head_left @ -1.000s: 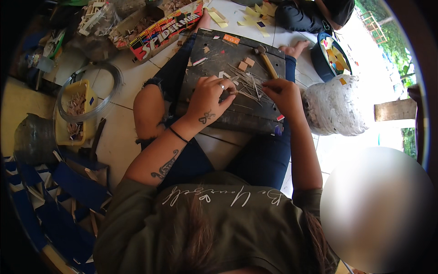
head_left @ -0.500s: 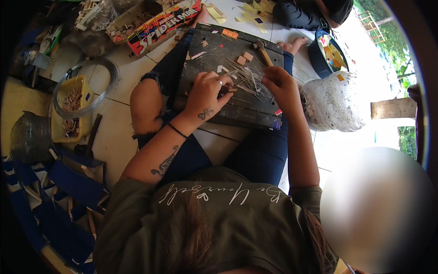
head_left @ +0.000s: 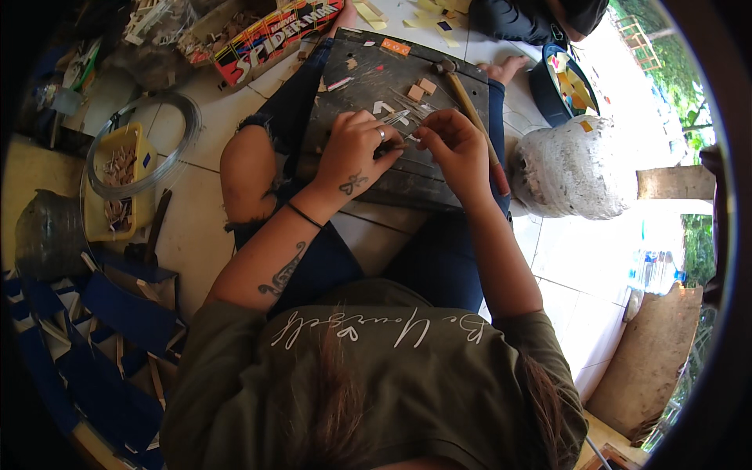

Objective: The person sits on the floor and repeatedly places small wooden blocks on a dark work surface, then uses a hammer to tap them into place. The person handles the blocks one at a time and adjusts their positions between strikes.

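Note:
My left hand (head_left: 362, 150), with a ring on one finger, is closed in a pinch over a dark board (head_left: 360, 66) across my lap. A small brownish piece shows at its fingertips. My right hand (head_left: 456, 153) is beside it, thumb and fingers pinched together at a small pale bit I cannot make out. Thin metal wires (head_left: 409, 112) fan out just beyond the fingertips. Two small wooden blocks (head_left: 421, 88) lie past the wires. A hammer (head_left: 470, 106) with a wooden handle rests along the board's right side, right of my right hand.
At left stands a yellow bin (head_left: 143, 184) of small wooden pieces with a wire coil (head_left: 188, 141) over it. Blue-covered pieces (head_left: 129, 301) pile at lower left. A dark blue tub (head_left: 544, 102), a whitish rounded bundle (head_left: 568, 168) and another person's leg (head_left: 513, 27) are at right.
My right hand has moved left, from over the wires to beside my left hand's fingertips. The hammer's handle now shows fully. My left hand has barely moved.

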